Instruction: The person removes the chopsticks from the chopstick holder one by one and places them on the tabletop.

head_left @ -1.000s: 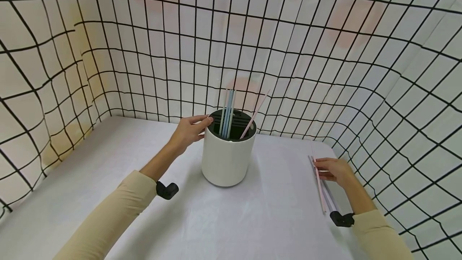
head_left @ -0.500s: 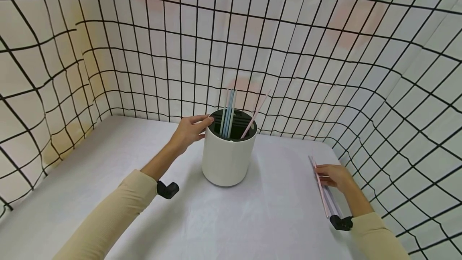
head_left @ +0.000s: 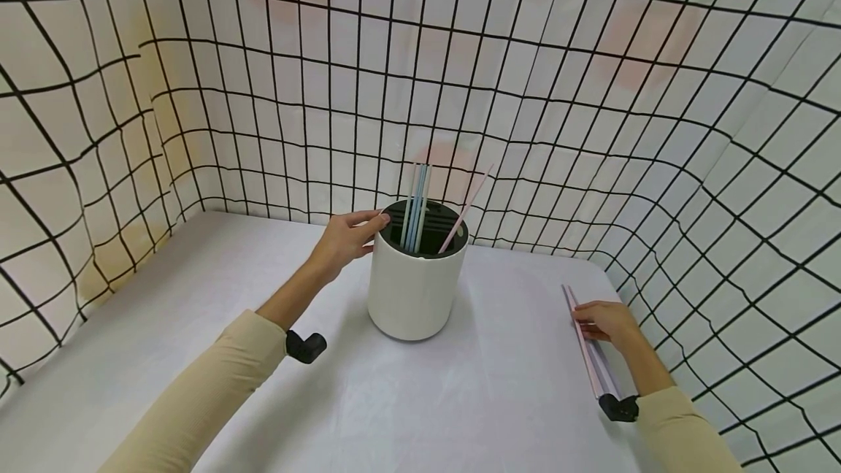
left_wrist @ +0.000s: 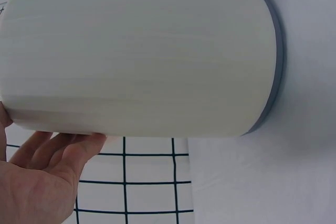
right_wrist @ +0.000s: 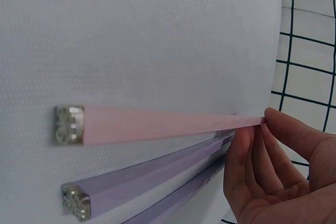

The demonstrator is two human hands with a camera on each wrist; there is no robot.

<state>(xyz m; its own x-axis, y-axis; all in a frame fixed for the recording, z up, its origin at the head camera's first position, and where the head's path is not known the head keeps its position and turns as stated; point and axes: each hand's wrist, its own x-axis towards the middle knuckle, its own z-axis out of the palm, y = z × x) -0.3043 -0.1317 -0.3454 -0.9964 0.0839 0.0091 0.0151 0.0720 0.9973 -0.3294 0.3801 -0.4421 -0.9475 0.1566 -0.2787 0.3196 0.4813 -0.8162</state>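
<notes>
A white cylindrical utensil holder (head_left: 415,298) with a black slotted top (head_left: 434,220) stands upright at mid-table. My left hand (head_left: 343,241) grips its upper left edge, thumb on the rim and fingers against the side. Inside lean several chopsticks: pale green and blue ones (head_left: 414,217) grouped at the left, and a pink one (head_left: 465,209) tilted right. At the right, my right hand (head_left: 607,321) pinches a pink chopstick (right_wrist: 152,125) between thumb and fingers. Beside it lie two purple chopsticks (right_wrist: 142,176). Patterned silver caps (right_wrist: 69,124) show on the near ends.
Black wire mesh (head_left: 315,93) encloses the table at the back and both sides, with white cloth behind it. A white cloth (head_left: 420,414) covers the table. The right hand is close to the right mesh wall.
My right hand has moved slightly toward me with the pink chopstick, which now lies closer along the purple ones. The left hand and the holder have stayed in place.
</notes>
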